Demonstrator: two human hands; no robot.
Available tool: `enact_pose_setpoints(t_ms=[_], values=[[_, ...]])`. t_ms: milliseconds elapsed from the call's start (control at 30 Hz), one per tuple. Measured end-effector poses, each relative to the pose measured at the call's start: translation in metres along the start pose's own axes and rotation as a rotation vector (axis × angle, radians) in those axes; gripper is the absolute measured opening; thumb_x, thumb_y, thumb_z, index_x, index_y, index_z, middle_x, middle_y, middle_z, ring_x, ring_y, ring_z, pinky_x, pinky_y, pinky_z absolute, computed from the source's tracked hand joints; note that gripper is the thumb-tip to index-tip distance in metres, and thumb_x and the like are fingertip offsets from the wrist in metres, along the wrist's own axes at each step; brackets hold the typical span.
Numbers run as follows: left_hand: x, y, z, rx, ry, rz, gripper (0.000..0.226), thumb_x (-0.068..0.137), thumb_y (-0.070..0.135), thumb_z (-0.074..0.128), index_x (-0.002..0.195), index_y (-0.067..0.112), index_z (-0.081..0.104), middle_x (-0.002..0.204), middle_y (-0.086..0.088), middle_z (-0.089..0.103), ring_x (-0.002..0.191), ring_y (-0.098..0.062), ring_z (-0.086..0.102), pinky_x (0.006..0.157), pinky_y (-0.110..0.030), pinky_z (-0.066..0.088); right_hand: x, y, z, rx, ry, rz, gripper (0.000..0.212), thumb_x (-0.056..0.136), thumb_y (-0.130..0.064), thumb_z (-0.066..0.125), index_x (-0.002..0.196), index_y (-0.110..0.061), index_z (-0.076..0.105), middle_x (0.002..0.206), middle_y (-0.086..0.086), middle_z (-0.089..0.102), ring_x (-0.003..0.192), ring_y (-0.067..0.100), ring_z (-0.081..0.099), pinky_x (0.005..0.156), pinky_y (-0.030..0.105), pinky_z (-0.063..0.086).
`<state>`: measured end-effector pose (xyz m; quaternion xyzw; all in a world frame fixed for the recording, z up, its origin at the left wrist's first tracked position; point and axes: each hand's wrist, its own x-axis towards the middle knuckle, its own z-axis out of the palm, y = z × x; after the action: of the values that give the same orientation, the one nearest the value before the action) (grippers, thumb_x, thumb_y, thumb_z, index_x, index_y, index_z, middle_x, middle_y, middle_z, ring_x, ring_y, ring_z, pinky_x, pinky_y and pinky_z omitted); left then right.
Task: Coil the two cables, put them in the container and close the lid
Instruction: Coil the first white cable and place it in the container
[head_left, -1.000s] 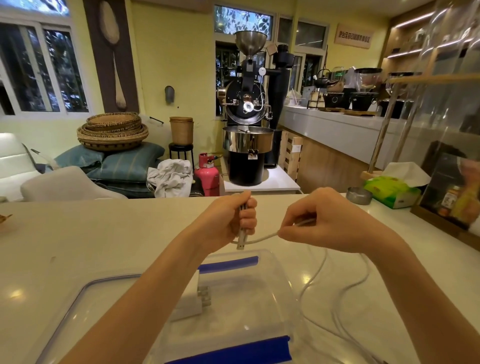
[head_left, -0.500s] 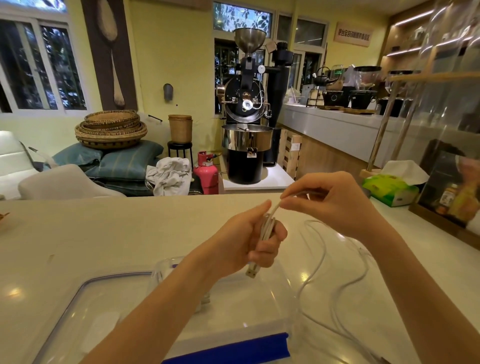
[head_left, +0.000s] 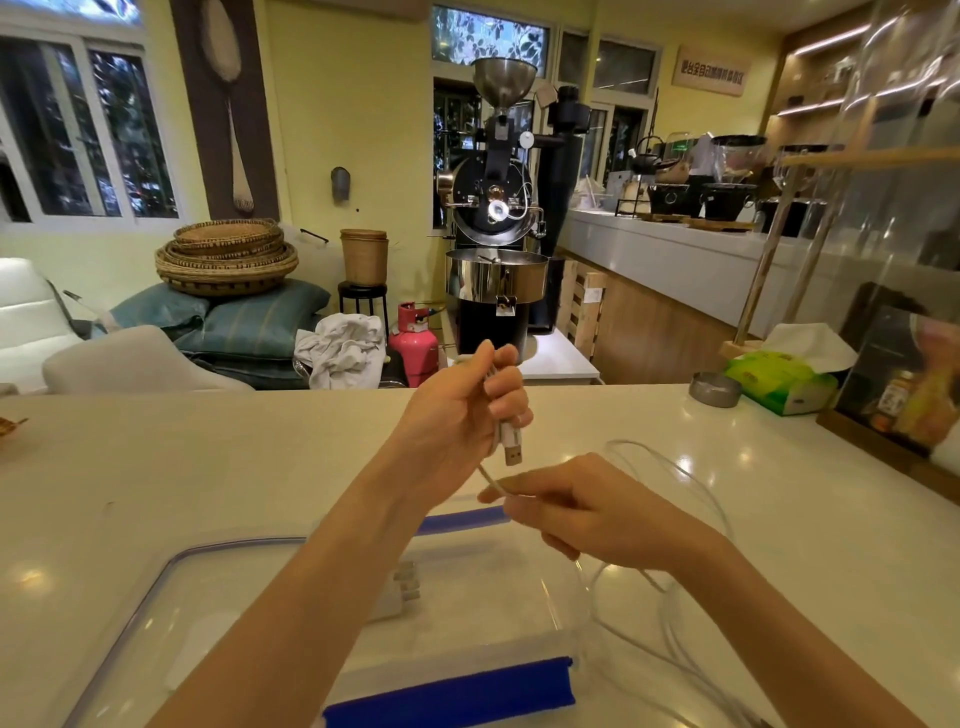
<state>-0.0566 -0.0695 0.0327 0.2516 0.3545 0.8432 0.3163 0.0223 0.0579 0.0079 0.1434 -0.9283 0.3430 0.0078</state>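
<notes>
My left hand (head_left: 462, 415) is raised above the counter, shut on a white cable whose USB plug (head_left: 511, 449) hangs below the fingers. A strand runs down from it to my right hand (head_left: 587, 512), which pinches the same white cable (head_left: 670, 597) lower down. The rest of the cable lies in loose loops on the counter at the right. Below my arms stands the clear container (head_left: 519, 613) with blue clips (head_left: 452, 686). Its clear lid (head_left: 156, 597) lies flat at the left. A white charger block (head_left: 400, 587) shows under my left forearm, partly hidden.
The pale counter (head_left: 208, 457) stretches wide. At its far right stand a small metal ashtray (head_left: 715, 388), a green tissue pack (head_left: 779, 382) and a wooden display case (head_left: 893, 395). Beyond the counter are a coffee roaster and chairs.
My left hand rose and turned the USB plug downward. My right hand dropped from above the left hand to below it, drawing the cable down.
</notes>
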Motion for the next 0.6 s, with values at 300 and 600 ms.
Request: enact_pose_setpoints(t_ms=[300,600], values=[[-0.007,-0.019,-0.015,0.884,0.204,-0.115,0.036,0.098,0.023,0.032,0.075,0.009,0.056,0.053,0.000,0.052,0.045,-0.009,0.048,0.046,-0.017,0.043,-0.018,-0.025,-0.031,-0.341,0.147,-0.115,0.020,0.081,-0.036,0.058,0.092,-0.025,0.070,0.079,-0.004,0.072,0.070,0.011,0.062,0.069,0.024,0.052],[-0.032,-0.023,0.000,0.403,-0.297,-0.435,0.062,0.085,0.058,0.028,0.058,0.009,0.057,0.034,0.009,0.038,0.028,-0.004,0.035,0.034,-0.014,0.031,-0.003,-0.011,-0.054,0.174,0.305,-0.266,0.016,0.064,-0.027,0.068,0.077,-0.020,0.072,0.066,-0.008,0.072,0.066,0.010,0.067,0.062,0.015,0.052]])
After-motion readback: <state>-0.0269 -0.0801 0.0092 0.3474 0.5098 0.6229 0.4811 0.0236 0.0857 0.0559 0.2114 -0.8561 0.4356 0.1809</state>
